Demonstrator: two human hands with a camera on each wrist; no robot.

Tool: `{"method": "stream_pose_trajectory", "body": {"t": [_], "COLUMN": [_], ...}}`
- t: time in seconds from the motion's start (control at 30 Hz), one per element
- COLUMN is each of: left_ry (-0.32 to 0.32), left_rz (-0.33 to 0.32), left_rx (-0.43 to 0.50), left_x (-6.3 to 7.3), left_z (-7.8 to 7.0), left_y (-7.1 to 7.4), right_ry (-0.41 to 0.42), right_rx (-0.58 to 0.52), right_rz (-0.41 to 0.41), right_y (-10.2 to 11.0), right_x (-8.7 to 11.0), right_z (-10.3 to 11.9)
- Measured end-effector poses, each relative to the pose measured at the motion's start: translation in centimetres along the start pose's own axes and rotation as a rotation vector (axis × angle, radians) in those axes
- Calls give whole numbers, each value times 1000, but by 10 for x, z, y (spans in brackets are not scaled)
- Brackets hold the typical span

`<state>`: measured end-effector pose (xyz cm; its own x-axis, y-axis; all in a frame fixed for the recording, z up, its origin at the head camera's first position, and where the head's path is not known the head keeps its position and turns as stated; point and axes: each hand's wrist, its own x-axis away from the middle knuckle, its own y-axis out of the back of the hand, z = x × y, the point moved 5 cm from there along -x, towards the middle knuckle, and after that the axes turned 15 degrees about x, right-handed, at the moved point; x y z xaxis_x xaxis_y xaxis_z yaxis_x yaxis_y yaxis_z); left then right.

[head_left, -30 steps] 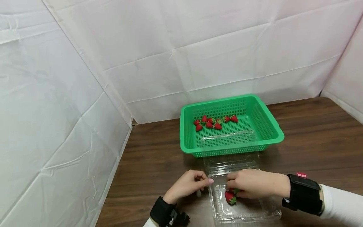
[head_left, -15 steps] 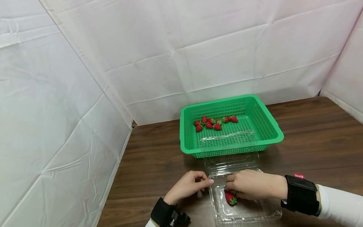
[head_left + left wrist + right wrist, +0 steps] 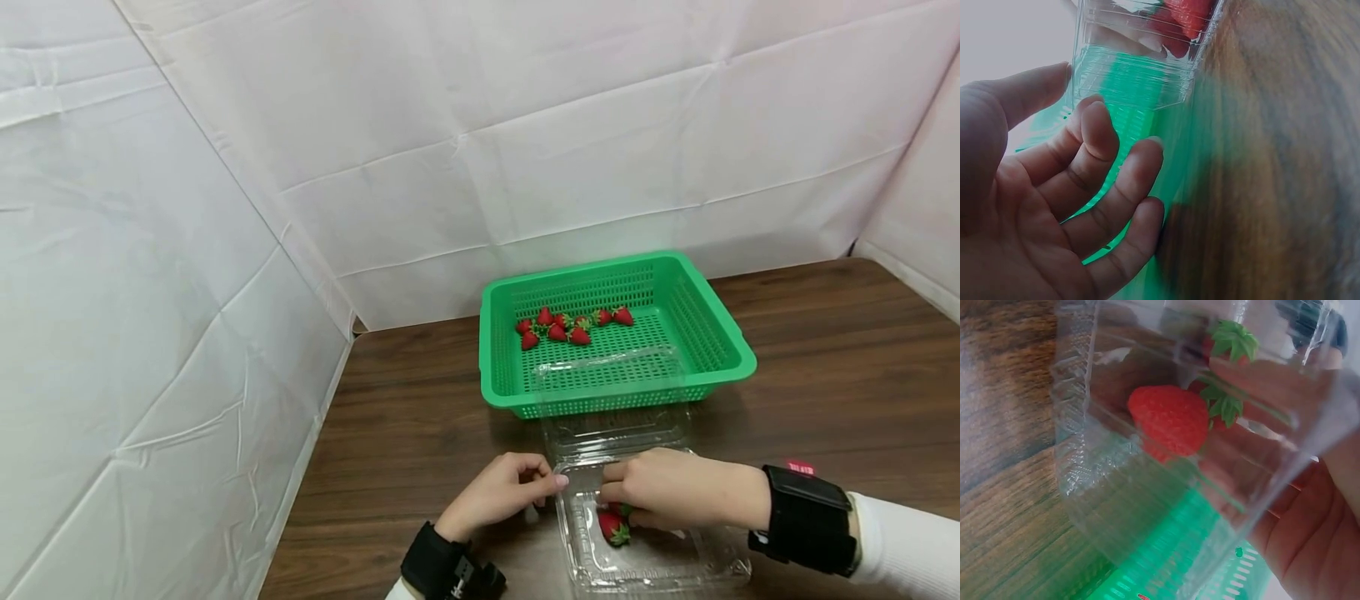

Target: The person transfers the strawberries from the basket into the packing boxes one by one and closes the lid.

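Note:
A clear hinged plastic clamshell lies with its lid up. Inside it sits a red strawberry with green leaves. My right hand reaches in and pinches a second strawberry, mostly hidden by the fingers. Through the clear wall, the right wrist view shows one strawberry beside the thumb and fingers. At the clamshell's left rim, the thumb of my left hand touches the edge. In the left wrist view the other fingers are loosely bent, apart from the thumb, below the clamshell's corner.
Behind the clamshell stands a green slotted basket with several strawberries toward its left. The transparent lid leans up against the basket's front. White sheets enclose the brown wooden table at the back and left.
Almost nothing moves. The right hand stays in the clamshell at the strawberries, and the left thumb stays at the rim. The view shifts very slightly.

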<state>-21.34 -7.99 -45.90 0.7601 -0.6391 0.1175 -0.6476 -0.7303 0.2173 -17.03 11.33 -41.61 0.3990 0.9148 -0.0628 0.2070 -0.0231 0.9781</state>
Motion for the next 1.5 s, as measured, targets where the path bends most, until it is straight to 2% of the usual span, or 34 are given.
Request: {"method": "stream_pose_trajectory", "body": {"t": [0.1, 0.2, 0.3, 0.43, 0.53, 0.67, 0.83, 1.13, 1.3, 1.4, 1.5], "left_ry": [-9, -11, -13, -22, -32, -58, -89, -141, -139, -130, -123], "left_rz": [-3, -46, -133, -263, -358, -470, -531, -495, -478, -475, -481], "left_rx": [-19, -42, -67, -72, -41, 35, 106, 235, 336, 400, 411], "left_x": [0, 1, 3, 7, 9, 10, 3, -7, -6, -4, -4], "left_z": [0, -1, -3, -6, -7, -7, -7, -9, -8, -6, -5], "left_y": [2, 10, 25, 48, 61, 71, 72, 70, 68, 67, 66], "right_ry": [1, 10, 30, 62, 67, 50, -32, -201, -378, -482, -544], "right_rx": [6, -2, -27, -11, 34, 37, 37, 152, 144, 85, 22], "right_rz": [2, -35, -135, -333, -423, -483, -561, -592, -489, -417, -361], "right_y": [1, 8, 22, 48, 66, 84, 105, 129, 121, 108, 91], "right_x": [1, 2, 2, 1, 0, 1, 10, 23, 19, 11, 2], "right_z": [0, -1, -3, -8, -17, -34, -62, -125, -171, -198, -223]}}
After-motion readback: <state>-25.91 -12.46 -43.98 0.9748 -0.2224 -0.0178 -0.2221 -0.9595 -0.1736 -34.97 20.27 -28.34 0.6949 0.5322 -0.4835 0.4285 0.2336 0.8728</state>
